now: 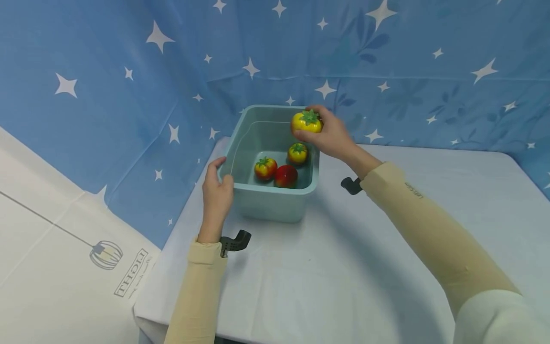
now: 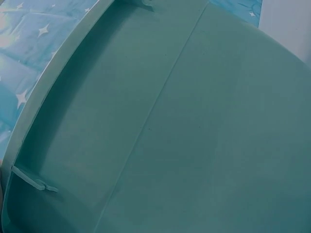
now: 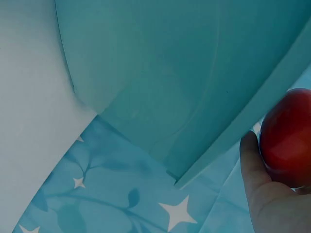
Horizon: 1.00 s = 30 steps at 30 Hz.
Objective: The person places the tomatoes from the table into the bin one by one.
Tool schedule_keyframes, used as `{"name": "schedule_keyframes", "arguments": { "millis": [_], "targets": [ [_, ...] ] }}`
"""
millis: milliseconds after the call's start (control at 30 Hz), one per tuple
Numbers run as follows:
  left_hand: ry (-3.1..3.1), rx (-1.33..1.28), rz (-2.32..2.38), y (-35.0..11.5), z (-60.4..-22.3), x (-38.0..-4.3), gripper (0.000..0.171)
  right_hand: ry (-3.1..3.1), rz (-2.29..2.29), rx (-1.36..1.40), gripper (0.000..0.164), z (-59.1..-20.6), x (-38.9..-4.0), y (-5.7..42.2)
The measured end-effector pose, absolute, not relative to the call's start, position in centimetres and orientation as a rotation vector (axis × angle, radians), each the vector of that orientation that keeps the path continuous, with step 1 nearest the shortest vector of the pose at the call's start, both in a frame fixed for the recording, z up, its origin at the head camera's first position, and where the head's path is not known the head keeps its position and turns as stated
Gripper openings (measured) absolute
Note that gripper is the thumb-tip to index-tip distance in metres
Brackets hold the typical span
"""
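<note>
A pale blue-green plastic bin (image 1: pixel 268 203) stands near the back left of the table. My left hand (image 1: pixel 218 193) grips its front-left corner, fingers bent over the rim. Above the bin's right rim, my right hand (image 1: pixel 333 136) holds a glossy yellow tomato (image 1: pixel 306 122) with a green leafy top. The right wrist view shows this tomato's red underside (image 3: pixel 291 141) beside the thumb. Down in the bin lie a red-yellow tomato (image 1: pixel 265 168), a yellow one with green leaves (image 1: pixel 298 154) and a red one (image 1: pixel 286 177). Only the bin's outer wall (image 2: pixel 170 121) fills the left wrist view.
White cloth covers the table (image 1: pixel 343 286), which stretches to the right of the bin. A blue curtain (image 1: pixel 275 48) with white stars hangs close behind the bin. At the left is a pale fabric (image 1: pixel 56 267) printed with a lamp.
</note>
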<state>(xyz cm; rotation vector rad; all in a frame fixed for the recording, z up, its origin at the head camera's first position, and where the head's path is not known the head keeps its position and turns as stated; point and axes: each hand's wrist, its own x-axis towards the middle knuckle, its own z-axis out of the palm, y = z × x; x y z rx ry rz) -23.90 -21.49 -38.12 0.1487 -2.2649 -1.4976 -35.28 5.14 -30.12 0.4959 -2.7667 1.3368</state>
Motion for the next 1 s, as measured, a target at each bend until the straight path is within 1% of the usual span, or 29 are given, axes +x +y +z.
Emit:
{"name": "schedule_keyframes", "arguments": {
  "millis": [333,1000],
  "targets": [
    [-2.268,0.139,-1.481,-21.3,-38.0,-23.9,0.054,-2.741,1.284,0.572,0.075,-31.2,-35.3,4.8],
    [-2.272,0.163,-1.463,-21.3,-37.9,-23.6,0.054,-2.666,1.451,0.615,0.07,-31.6,-33.7,5.4]
  ]
}}
